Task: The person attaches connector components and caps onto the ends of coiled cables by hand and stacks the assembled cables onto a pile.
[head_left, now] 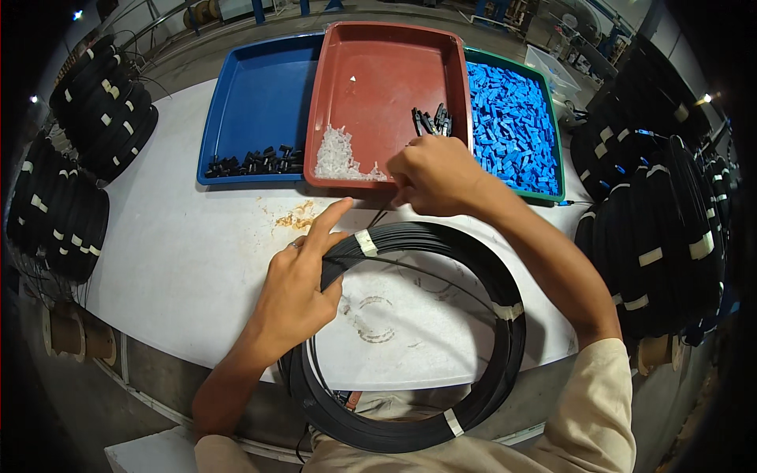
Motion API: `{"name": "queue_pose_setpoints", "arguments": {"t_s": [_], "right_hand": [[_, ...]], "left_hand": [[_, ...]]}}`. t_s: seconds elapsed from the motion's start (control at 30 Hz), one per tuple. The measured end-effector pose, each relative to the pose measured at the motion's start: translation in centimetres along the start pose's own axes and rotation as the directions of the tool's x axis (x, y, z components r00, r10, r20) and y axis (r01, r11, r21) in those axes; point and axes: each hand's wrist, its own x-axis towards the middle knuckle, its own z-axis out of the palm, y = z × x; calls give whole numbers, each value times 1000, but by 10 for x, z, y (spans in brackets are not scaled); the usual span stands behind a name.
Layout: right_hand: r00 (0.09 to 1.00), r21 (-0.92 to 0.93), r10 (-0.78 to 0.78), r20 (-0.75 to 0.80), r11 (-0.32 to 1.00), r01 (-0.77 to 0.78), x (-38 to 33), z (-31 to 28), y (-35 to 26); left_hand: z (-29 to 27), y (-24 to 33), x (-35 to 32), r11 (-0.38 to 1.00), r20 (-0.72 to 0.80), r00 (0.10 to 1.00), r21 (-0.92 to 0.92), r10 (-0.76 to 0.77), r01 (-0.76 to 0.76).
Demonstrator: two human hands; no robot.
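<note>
A coil of black cable (511, 347), bound with several pale tape bands, lies partly on the white table and reaches over its near edge. My left hand (303, 276) grips the coil's upper left side, thumb on the inner side and index finger stretched forward. Just before the red tray (386, 79), my right hand (434, 175) is closed, its fingertips pinching thin black cable (380, 216) that rises from the coil. What else those fingers may hold is hidden. Behind the right hand, small black connector pieces (432, 122) lie in the red tray.
Clear plastic bits (339, 156) fill the red tray's near left corner. A blue tray (256, 87) with black parts (256, 161) stands left; a green tray (561, 169) of blue clips (512, 126) stands right. Stacked black coils (67, 209) flank the white table (158, 260) on both sides.
</note>
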Motion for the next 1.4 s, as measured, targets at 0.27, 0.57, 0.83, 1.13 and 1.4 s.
{"name": "queue_pose_setpoints", "arguments": {"t_s": [0.27,0.57,0.83,1.13,1.4], "right_hand": [[976,561,40,215,813,-158,-62,-16,78],[905,835,264,333,365,-413,-196,10,33],[791,931,611,11,282,-231,-266,55,-36],[477,943,866,-152,272,-193,-273,75,-149],[295,982,954,-54,103,-155,-259,88,-166]], "left_hand": [[15,-16,11,989,115,985,-63,-128,136],[8,-29,22,996,247,967,73,-65,49],[-31,-23,42,969,563,802,237,-199,74],[-35,-84,1,978,413,911,-197,13,75],[0,-50,-41,871,256,964,-454,-73,187]]}}
